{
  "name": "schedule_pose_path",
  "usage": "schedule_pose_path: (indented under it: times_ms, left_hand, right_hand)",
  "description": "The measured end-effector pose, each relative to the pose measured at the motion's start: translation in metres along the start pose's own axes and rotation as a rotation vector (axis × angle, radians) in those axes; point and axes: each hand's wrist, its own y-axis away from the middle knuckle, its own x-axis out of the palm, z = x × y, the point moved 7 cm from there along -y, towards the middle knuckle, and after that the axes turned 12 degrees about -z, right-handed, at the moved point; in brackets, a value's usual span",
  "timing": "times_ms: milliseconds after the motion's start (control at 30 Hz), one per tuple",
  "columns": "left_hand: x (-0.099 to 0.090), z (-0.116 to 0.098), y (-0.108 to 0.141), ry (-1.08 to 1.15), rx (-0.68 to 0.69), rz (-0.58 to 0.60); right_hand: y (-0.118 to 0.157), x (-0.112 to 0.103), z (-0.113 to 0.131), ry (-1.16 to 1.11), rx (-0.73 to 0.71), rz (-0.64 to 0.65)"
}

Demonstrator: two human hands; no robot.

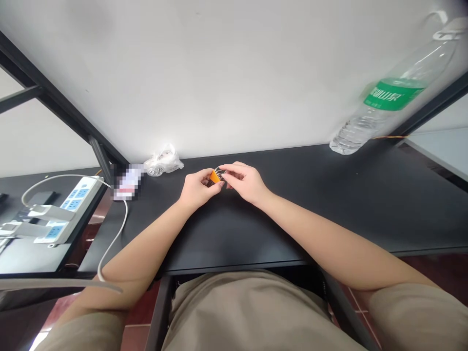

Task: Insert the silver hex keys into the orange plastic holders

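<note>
Over the middle of the black desk (234,229), both hands meet at a small orange object (214,177) with dark and silvery curved strips on its right side. Its exact kind is too small to make out. My left hand (197,189) pinches the orange part between thumb and fingers. From the other side, the fingertips of my right hand (247,182) are closed at the curved strips. The fingers cover much of the object.
A crumpled clear plastic bag (164,161) lies against the wall. A large water bottle (378,107) with a green label stands at the back right. Left are a power strip (75,207), a white cable (116,241) and a blurred-out item (127,183).
</note>
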Motion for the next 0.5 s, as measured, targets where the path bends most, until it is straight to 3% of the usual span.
schedule_pose_path:
  times_ms: [67, 200, 267, 433, 500]
  left_hand:
    - [-0.001, 0.004, -0.001, 0.053, -0.042, -0.029]
    - [-0.004, 0.011, -0.002, 0.115, -0.099, -0.047]
    - [-0.003, 0.015, -0.003, 0.156, -0.132, -0.026]
    - [0.012, 0.016, -0.001, 0.27, -0.192, 0.157]
    - [0.018, 0.012, 0.002, 0.224, -0.178, 0.25]
  right_hand:
    - [0.002, 0.002, 0.002, 0.105, -0.072, 0.054]
    - [0.015, 0.017, -0.002, 0.285, -0.152, 0.381]
    - [0.018, 0.018, -0.004, 0.397, -0.185, 0.467]
    - [0.006, 0.004, 0.012, 0.618, -0.45, 0.268]
    - [0.006, 0.004, 0.017, 0.597, -0.512, 0.263]
